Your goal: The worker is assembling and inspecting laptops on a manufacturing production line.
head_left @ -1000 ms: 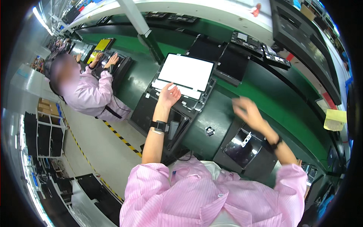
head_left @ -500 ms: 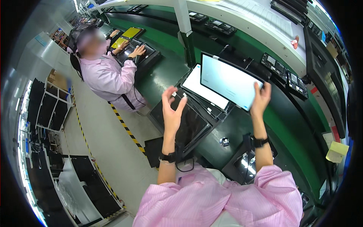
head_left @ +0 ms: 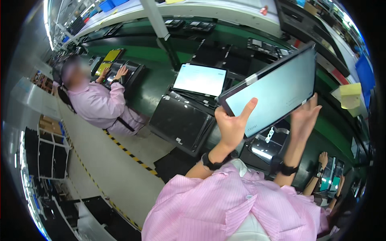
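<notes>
A tablet (head_left: 277,86) with a lit pale screen is raised and tilted in front of me. My left hand (head_left: 232,127) grips its near left corner, the thumb lying over the screen. Beside the tablet's near right edge is my right hand (head_left: 304,118), slightly blurred, with its fingers apart; whether they touch the edge I cannot tell. A second lit tablet (head_left: 200,79) lies on the bench beyond my left hand. Closer in, a dark glossy panel (head_left: 181,118) tops a pile of black parts. Under the raised tablet, between my arms, lies a dark shiny device (head_left: 268,146).
To the left a person in pink (head_left: 98,98) works over a black device (head_left: 128,72). Another person's hands (head_left: 323,160) work at the lower right. A grey post (head_left: 155,20) rises from the green bench (head_left: 157,84). A large monitor (head_left: 309,28) stands far right.
The tablet came nearer and to the right, turning on its slant. The left hand, empty before, took its near corner. The right hand loosened its hold on the screen. My view swung right.
</notes>
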Demonstrator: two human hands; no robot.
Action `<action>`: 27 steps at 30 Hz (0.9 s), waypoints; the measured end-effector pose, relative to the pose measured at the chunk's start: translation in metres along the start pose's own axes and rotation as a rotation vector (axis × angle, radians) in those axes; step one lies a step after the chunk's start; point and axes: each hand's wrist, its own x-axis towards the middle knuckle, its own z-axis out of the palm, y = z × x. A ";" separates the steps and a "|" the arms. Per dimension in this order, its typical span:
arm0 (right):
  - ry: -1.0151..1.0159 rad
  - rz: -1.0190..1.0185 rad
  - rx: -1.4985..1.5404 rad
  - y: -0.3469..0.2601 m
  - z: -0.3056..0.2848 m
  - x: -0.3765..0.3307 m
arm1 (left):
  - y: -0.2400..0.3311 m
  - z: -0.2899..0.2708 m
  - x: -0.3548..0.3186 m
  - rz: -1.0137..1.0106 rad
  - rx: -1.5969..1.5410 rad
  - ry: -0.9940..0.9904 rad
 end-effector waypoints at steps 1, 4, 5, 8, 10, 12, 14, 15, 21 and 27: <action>-0.123 0.217 0.331 0.005 -0.003 -0.013 | -0.002 0.009 -0.010 -0.029 -0.075 0.003; 0.189 0.174 -0.008 0.011 0.000 -0.019 | -0.003 -0.013 -0.038 -0.299 -0.029 -0.181; 0.219 0.169 -0.009 0.003 -0.005 -0.024 | -0.004 -0.024 -0.043 -0.370 0.031 -0.293; 0.094 0.227 -0.154 -0.018 -0.007 -0.029 | 0.002 -0.042 -0.047 -0.653 -0.119 -0.367; 0.101 0.253 -0.180 -0.028 0.002 -0.040 | 0.009 -0.054 -0.045 -0.899 -0.439 -0.667; 0.090 0.276 -0.182 -0.033 0.004 -0.048 | -0.001 -0.068 -0.045 -0.911 -0.411 -0.873; 0.073 0.300 -0.183 -0.035 0.006 -0.054 | 0.008 -0.073 -0.051 -0.965 -0.382 -0.913; 0.072 0.328 -0.206 -0.036 0.006 -0.056 | 0.009 -0.075 -0.053 -0.964 -0.380 -0.908; 0.031 0.398 -0.222 -0.031 0.003 -0.059 | 0.015 -0.083 -0.064 -0.940 -0.524 -0.996; 0.034 0.435 -0.197 -0.030 0.010 -0.062 | 0.018 -0.085 -0.068 -0.913 -0.523 -1.003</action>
